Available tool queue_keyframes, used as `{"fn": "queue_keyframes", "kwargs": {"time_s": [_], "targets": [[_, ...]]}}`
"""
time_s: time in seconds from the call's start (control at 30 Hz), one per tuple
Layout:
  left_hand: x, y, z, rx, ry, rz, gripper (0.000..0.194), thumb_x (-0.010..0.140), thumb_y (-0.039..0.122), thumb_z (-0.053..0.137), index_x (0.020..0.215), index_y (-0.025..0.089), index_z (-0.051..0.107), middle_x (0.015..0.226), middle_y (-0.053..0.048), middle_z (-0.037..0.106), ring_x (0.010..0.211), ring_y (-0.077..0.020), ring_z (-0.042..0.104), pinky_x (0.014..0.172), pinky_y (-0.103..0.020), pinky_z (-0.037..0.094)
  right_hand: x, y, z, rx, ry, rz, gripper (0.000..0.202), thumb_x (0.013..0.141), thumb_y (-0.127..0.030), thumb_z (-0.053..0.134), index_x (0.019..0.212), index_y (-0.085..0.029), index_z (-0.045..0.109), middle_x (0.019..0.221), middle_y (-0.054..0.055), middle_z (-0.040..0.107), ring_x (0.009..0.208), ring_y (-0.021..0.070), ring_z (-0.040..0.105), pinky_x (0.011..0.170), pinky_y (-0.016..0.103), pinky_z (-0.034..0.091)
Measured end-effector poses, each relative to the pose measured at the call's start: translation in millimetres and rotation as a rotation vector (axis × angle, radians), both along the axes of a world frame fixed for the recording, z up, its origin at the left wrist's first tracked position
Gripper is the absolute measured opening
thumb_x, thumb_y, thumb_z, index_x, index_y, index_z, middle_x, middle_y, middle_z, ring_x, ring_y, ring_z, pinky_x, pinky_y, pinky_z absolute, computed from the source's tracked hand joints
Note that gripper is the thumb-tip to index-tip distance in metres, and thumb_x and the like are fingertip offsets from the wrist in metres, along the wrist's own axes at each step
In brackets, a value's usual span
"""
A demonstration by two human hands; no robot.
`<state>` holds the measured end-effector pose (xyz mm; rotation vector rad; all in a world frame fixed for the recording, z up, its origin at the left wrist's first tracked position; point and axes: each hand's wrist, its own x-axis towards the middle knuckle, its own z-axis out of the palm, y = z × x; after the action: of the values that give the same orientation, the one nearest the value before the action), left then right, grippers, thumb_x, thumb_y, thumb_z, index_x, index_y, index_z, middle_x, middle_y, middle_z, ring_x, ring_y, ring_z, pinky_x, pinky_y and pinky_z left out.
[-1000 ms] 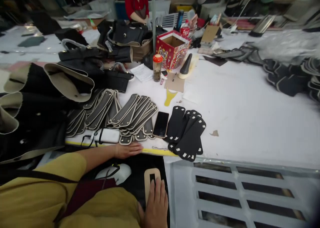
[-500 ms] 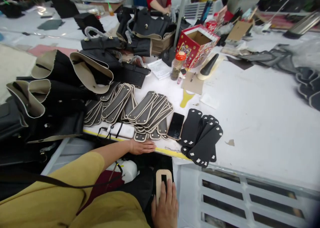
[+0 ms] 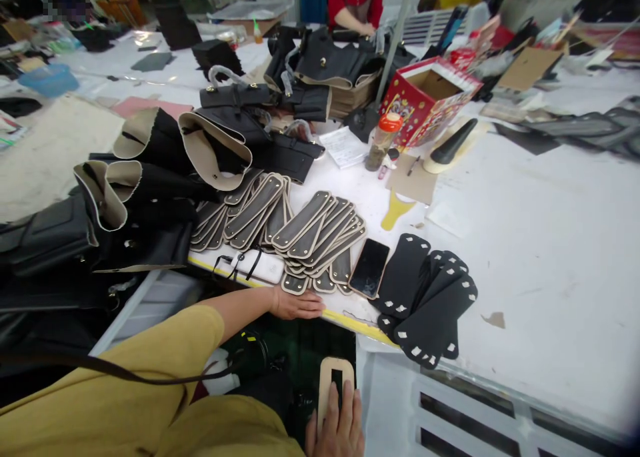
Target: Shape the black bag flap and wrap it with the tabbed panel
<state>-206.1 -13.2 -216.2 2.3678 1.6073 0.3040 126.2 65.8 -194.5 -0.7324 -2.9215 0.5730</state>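
My left hand (image 3: pixel 299 304) rests flat on the yellow-marked table edge, fingers stretched out together and nothing held. Low in the view, my right hand (image 3: pixel 340 425) grips a beige rounded flat piece with a dark slot (image 3: pixel 326 377), fingers lying over it and thumb at its left side. Just beyond my left hand lie fanned piles of dark straps with beige edges and metal studs (image 3: pixel 320 229). To their right are a phone (image 3: pixel 370 267) and a stack of black rounded strips with white patches (image 3: pixel 430 303).
Black bags with beige linings (image 3: pixel 215 150) crowd the left. Farther back stand a red-lidded jar (image 3: pixel 383 143) and a red patterned box (image 3: pixel 425 100). A yellow scraper-shaped piece (image 3: pixel 397 210) lies mid-table. A white slatted crate (image 3: pixel 400 403) is at lower right. Someone in red sleeves (image 3: pixel 350 7) is across the table.
My view has swung left, so the table and its things sit farther right and lower. My left hand stays on the edge, and my right hand still has the beige piece.
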Motion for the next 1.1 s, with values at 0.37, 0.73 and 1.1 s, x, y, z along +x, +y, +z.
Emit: {"fn": "queue_keyframes", "kwargs": {"time_s": [0.37,0.73,1.1], "targets": [[2,2,12.0,0.013,-0.009,-0.002,0.051,0.08,0.011,0.037,0.129,0.005,0.047,0.135,-0.018,0.046,0.132,-0.0291,0.031,0.111,-0.046,0.026,-5,6,7.9,0.158,0.108,0.056,0.071,0.082,-0.028,0.049,0.145,-0.017,0.019,0.145,0.017,0.031,0.13,0.0391,0.031,0.088,0.051,0.043],[-2,1,13.4,-0.067,-0.083,-0.013,0.053,0.082,0.022,0.039,0.129,0.0,0.047,0.137,-0.021,0.042,0.134,-0.031,0.028,0.114,-0.043,0.015,-16,1,24.2,0.146,0.071,0.084,0.066,0.083,-0.029,0.05,0.142,-0.015,0.023,0.142,0.021,0.032,0.13,0.0411,0.028,0.089,0.053,0.042],[-4,-31,60.0,-0.071,-0.184,-0.112,0.048,0.083,0.03,0.045,0.126,0.012,0.054,0.134,-0.014,0.048,0.13,-0.0219,0.038,0.111,-0.029,0.025,-16,6,22.2,0.145,0.184,0.08,0.075,0.083,-0.037,0.054,0.144,-0.015,0.018,0.142,0.02,0.033,0.128,0.0395,0.034,0.092,0.054,0.043]]}}
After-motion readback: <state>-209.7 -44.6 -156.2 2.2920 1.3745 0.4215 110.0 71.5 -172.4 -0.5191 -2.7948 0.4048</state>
